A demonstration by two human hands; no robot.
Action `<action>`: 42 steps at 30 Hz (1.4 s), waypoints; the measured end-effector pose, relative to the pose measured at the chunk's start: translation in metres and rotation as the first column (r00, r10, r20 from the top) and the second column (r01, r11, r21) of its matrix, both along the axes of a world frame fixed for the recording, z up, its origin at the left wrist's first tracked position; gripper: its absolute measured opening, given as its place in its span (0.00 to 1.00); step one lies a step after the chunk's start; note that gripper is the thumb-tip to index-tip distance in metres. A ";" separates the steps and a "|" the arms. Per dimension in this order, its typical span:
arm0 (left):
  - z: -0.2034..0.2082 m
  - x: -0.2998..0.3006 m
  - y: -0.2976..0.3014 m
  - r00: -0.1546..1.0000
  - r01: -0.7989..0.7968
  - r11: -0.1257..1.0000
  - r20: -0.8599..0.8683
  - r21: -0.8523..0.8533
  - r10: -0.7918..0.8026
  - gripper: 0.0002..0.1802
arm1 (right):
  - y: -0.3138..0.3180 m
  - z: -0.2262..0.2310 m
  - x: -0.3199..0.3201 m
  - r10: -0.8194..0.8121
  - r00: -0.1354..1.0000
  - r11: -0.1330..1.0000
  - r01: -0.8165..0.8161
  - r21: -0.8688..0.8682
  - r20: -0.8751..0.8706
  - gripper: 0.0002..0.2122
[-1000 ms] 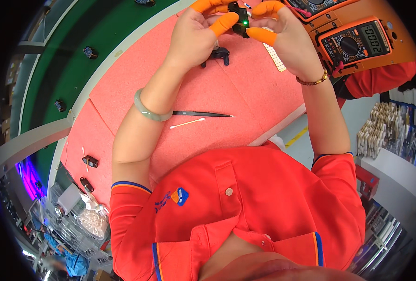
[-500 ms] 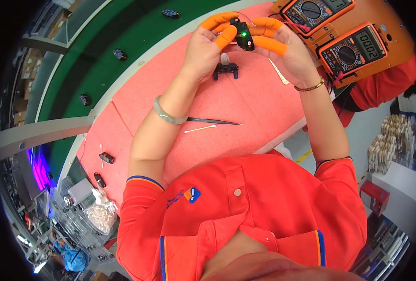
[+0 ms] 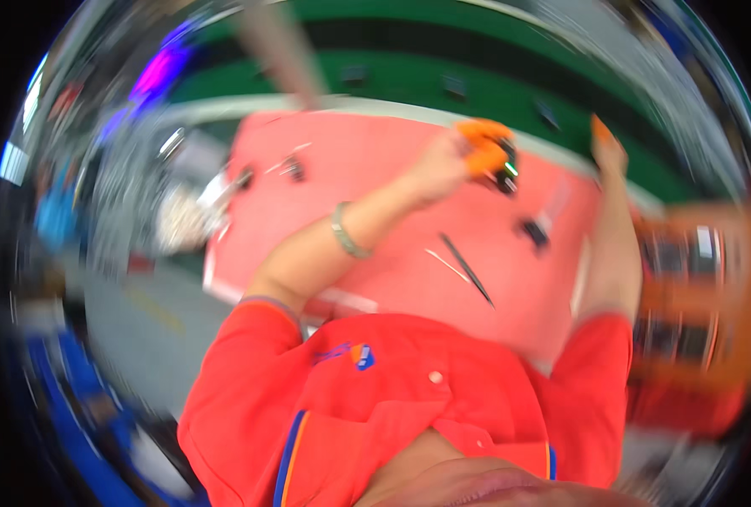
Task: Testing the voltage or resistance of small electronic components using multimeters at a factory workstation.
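Observation:
My left hand [image 3: 451, 167], with orange finger covers, grips a small black device [image 3: 506, 175] that has a lit green light on it. It hovers above the far part of the pink mat [image 3: 375, 152]. Out at the far right, beside the green belt [image 3: 392, 72], is my right hand [image 3: 609, 152]; motion blur hides how its fingers are set. On the mat between my arms lie a black pointed tool [image 3: 468, 272] and a cotton swab [image 3: 446, 264]. A small black stand-like part [image 3: 534, 235] sits nearer my right forearm.
Several small dark items, one of them a blurred piece [image 3: 454, 86], lie along the belt. Two multimeters [image 3: 678, 253] are on an orange surface at right. Small black parts [image 3: 293, 169] and a bag of white pieces [image 3: 181, 220] are at left. A post [image 3: 282, 55] rises behind.
The view has swung round. My right hand has left the device and reached out toward the belt at the right. My left hand still holds the device.

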State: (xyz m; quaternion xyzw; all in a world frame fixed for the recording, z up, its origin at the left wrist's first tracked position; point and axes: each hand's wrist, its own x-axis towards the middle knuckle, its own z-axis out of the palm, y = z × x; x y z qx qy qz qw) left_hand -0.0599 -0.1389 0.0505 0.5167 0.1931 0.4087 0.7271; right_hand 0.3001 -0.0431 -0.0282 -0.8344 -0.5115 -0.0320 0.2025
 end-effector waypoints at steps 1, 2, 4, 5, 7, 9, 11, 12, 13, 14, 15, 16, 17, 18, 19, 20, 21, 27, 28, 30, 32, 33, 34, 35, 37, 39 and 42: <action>0.004 -0.018 -0.007 0.998 -0.040 0.999 -0.042 -0.013 0.039 0.15 | -0.006 0.004 -0.009 0.145 0.987 0.989 -0.143 0.039 -0.068 0.25; 0.007 -0.042 -0.011 0.994 -0.077 0.996 -0.082 -0.035 0.074 0.16 | 0.014 -0.009 0.006 0.162 0.977 0.979 -0.177 -0.105 -0.140 0.24; 0.013 -0.089 -0.031 0.971 -0.228 0.973 -0.084 -0.049 0.223 0.16 | 0.025 -0.037 0.029 0.391 0.920 0.920 -0.391 -0.035 -0.005 0.16; 0.014 -0.107 -0.040 0.961 -0.269 0.960 -0.096 -0.077 0.261 0.16 | 0.036 -0.043 -0.007 0.466 0.885 0.884 -0.466 0.023 0.018 0.15; 0.018 -0.129 -0.053 0.945 -0.323 0.940 -0.102 -0.107 0.312 0.16 | 0.038 -0.038 -0.072 0.549 0.835 0.831 -0.551 0.077 0.045 0.16; 0.031 -0.164 -0.072 0.856 -0.515 0.856 -0.059 -0.039 0.513 0.16 | 0.024 -0.012 -0.134 0.565 0.821 0.820 -0.569 0.055 0.081 0.18; 0.039 -0.195 -0.079 0.771 -0.635 0.755 0.065 0.162 0.634 0.14 | 0.024 -0.008 -0.153 0.568 0.817 0.817 -0.574 0.046 0.099 0.19; 0.041 -0.216 -0.079 0.654 -0.741 0.628 0.043 0.239 0.755 0.15 | 0.025 -0.009 -0.148 0.550 0.833 0.832 -0.553 0.048 0.059 0.19; 0.043 -0.242 -0.076 0.520 -0.816 0.484 0.034 0.315 0.854 0.15 | 0.024 -0.010 -0.141 0.527 0.849 0.848 -0.528 0.047 0.020 0.20; 0.046 -0.274 -0.074 0.370 -0.849 0.330 0.020 0.413 0.929 0.16 | 0.023 -0.009 -0.136 0.508 0.861 0.861 -0.507 0.044 -0.015 0.21; 0.049 -0.310 -0.070 0.213 -0.845 0.173 0.021 0.507 0.977 0.17 | 0.021 -0.007 -0.134 0.508 0.862 0.861 -0.507 0.038 -0.007 0.21; 0.045 -0.350 -0.067 0.087 -0.880 0.061 0.034 0.472 0.996 0.16 | 0.020 -0.005 -0.133 0.509 0.861 0.861 -0.509 0.009 -0.023 0.20; 0.038 -0.390 -0.064 -0.038 -0.899 -0.052 0.041 0.435 0.998 0.16 | 0.018 -0.002 -0.132 0.508 0.861 0.861 -0.508 -0.021 -0.038 0.20; 0.036 -0.426 -0.073 -0.148 -0.892 -0.147 0.032 0.427 0.988 0.15 | 0.016 0.001 -0.136 0.522 0.851 0.850 -0.525 -0.049 -0.063 0.19; 0.029 -0.455 -0.075 -0.239 -0.883 -0.226 0.021 0.412 0.971 0.14 | 0.010 0.003 -0.137 0.521 0.852 0.850 -0.523 -0.054 -0.059 0.19; 0.020 -0.481 -0.080 -0.291 -0.882 -0.257 -0.029 0.395 0.956 0.14 | 0.002 0.006 -0.137 0.518 0.816 0.845 -0.535 0.003 -0.255 0.19; 0.013 -0.500 -0.084 -0.341 -0.879 -0.289 -0.079 0.378 0.937 0.13 | -0.005 0.008 -0.139 0.504 0.744 0.843 -0.534 0.062 -0.439 0.19; -0.013 -0.532 -0.076 -0.623 -0.633 -0.309 -0.229 0.710 0.748 0.18 | -0.079 0.032 -0.164 0.541 0.575 0.808 -0.558 0.191 -0.614 0.17; -0.014 -0.528 -0.071 -0.661 -0.531 -0.230 -0.229 0.816 0.715 0.19 | -0.093 0.036 -0.175 0.558 0.533 0.792 -0.571 0.216 -0.635 0.17; -0.017 -0.527 -0.061 -0.684 -0.422 -0.134 -0.219 0.897 0.695 0.20 | -0.125 0.047 -0.196 0.588 0.452 0.764 -0.583 0.276 -0.671 0.19; -0.024 -0.532 -0.046 -0.717 -0.306 0.066 -0.275 0.950 0.640 0.21 | -0.150 0.054 -0.222 0.600 0.430 0.740 -0.618 0.265 -0.674 0.18; -0.028 -0.529 -0.039 -0.731 -0.246 0.174 -0.300 0.954 0.613 0.22 | -0.162 0.058 -0.234 0.616 0.402 0.707 -0.662 0.249 -0.678 0.18; -0.030 -0.525 -0.034 -0.710 -0.240 0.192 -0.307 0.952 0.634 0.22 | -0.172 0.062 -0.245 0.595 0.423 0.731 -0.638 0.241 -0.684 0.18; -0.030 -0.524 -0.034 -0.744 -0.162 0.200 -0.253 0.966 0.619 0.22 | -0.180 0.066 -0.257 0.724 0.449 0.631 -0.737 0.240 -0.524 0.18; -0.021 -0.531 -0.035 -0.725 0.028 0.073 -0.030 0.997 0.688 0.21 | -0.198 0.066 -0.270 0.812 0.464 0.552 -0.807 0.208 -0.354 0.19; 0.005 -0.513 -0.028 -0.623 -0.057 -0.139 0.074 0.989 0.779 0.20 | -0.218 0.059 -0.273 0.834 0.444 0.493 -0.866 0.082 -0.326 0.20; 0.059 -0.411 -0.023 -0.409 -0.426 -0.222 0.032 0.877 0.912 0.14 | -0.230 0.047 -0.275 0.873 0.416 0.447 -0.891 0.078 -0.253 0.21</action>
